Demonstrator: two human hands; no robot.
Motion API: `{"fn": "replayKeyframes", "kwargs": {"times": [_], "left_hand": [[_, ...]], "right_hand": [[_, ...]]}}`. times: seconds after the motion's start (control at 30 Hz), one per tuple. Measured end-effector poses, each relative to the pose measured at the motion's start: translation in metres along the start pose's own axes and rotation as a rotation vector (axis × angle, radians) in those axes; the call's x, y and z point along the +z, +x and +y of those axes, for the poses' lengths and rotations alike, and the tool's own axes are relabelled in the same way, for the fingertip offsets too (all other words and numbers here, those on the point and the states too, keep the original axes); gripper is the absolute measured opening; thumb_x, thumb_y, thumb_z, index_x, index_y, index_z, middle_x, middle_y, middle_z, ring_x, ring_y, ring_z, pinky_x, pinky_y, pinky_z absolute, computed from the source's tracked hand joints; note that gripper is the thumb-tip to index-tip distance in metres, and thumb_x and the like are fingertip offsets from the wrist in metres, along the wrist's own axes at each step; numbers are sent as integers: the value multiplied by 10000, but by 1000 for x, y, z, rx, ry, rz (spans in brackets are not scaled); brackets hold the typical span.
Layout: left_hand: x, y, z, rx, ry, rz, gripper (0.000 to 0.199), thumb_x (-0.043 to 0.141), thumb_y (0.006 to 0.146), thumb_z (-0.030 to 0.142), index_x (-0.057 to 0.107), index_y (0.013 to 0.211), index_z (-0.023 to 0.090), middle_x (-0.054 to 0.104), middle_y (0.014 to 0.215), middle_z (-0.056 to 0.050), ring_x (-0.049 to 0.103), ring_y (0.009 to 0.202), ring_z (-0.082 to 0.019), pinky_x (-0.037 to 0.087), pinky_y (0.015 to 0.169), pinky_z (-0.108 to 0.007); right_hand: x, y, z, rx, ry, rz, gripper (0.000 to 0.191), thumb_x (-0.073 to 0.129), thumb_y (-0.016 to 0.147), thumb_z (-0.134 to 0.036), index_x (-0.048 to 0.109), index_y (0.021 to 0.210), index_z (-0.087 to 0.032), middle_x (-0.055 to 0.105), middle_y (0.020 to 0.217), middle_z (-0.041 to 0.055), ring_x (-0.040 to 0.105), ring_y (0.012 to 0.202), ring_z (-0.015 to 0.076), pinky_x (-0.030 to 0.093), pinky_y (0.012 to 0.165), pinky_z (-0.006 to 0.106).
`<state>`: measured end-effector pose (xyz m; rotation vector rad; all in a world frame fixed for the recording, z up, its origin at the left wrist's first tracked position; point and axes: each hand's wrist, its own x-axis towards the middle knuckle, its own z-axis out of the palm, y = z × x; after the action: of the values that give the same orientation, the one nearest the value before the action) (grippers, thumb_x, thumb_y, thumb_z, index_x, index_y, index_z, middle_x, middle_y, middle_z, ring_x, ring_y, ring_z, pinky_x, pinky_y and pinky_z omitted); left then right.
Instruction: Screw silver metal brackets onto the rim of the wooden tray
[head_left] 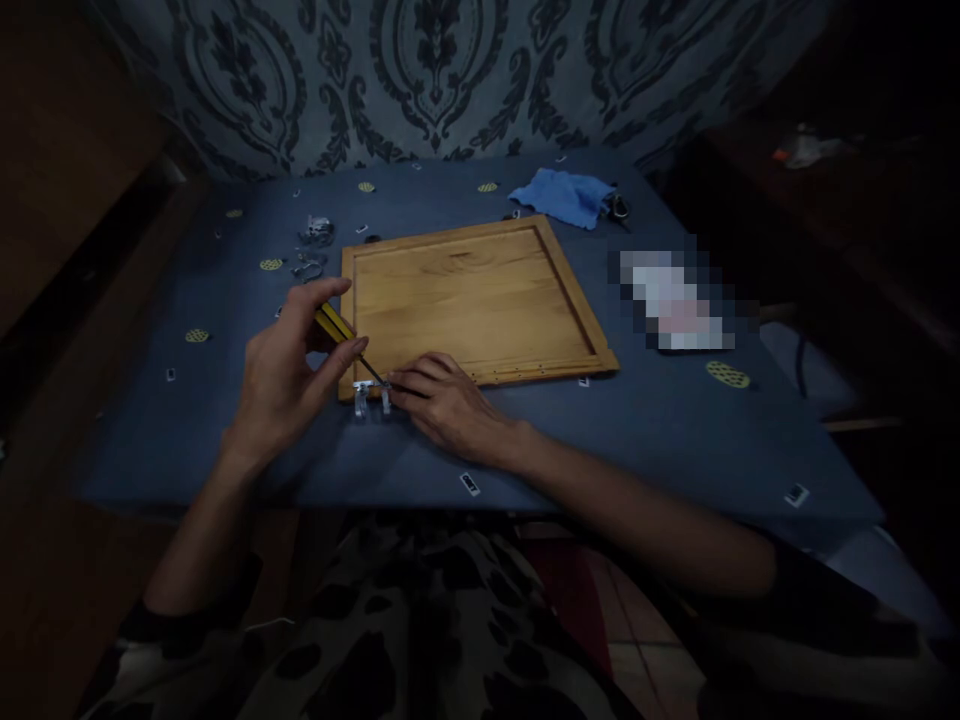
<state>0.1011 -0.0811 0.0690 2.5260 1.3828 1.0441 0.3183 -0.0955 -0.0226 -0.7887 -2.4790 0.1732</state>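
Note:
A wooden panel point(465, 300) with a raised frame lies on the blue tablecloth. My left hand point(292, 365) grips a yellow-handled screwdriver point(337, 322), its thin shaft slanting down to the right. The tip meets a metal hinge point(369, 389) at the panel's near left corner, and the hinge juts out over the near edge. My right hand point(442, 405) rests palm down beside the hinge on the panel's near edge, fingertips by the screwdriver tip. Whether those fingertips pinch a small part is hidden.
Other metal hinges point(316, 232) lie beyond the panel's left side. A blue cloth point(566, 197) sits at the back right, with a dark object against it. A blurred-out item point(679, 300) is on the right. Patterned fabric point(435, 80) hangs behind the table.

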Motion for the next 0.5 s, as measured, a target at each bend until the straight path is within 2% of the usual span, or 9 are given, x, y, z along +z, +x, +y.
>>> {"fn": "replayKeyframes", "kwargs": {"times": [0.27, 0.5], "left_hand": [[1, 1, 3, -3, -29, 9, 424, 674, 953, 394, 539, 1342, 291, 689, 1181, -31, 709, 758, -143, 604, 722, -277], [0, 1, 5, 6, -32, -9, 416, 666, 957, 402, 549, 1335, 278, 685, 1163, -29, 698, 784, -140, 597, 728, -258]], "right_hand": [[1, 0, 1, -21, 2, 21, 322, 510, 998, -132, 690, 1264, -148, 720, 1259, 141, 580, 1172, 269, 440, 1020, 474], [1, 0, 2, -31, -15, 28, 309, 503, 1012, -161, 697, 1251, -145, 724, 1269, 126, 582, 1171, 271, 444, 1020, 463]]}}
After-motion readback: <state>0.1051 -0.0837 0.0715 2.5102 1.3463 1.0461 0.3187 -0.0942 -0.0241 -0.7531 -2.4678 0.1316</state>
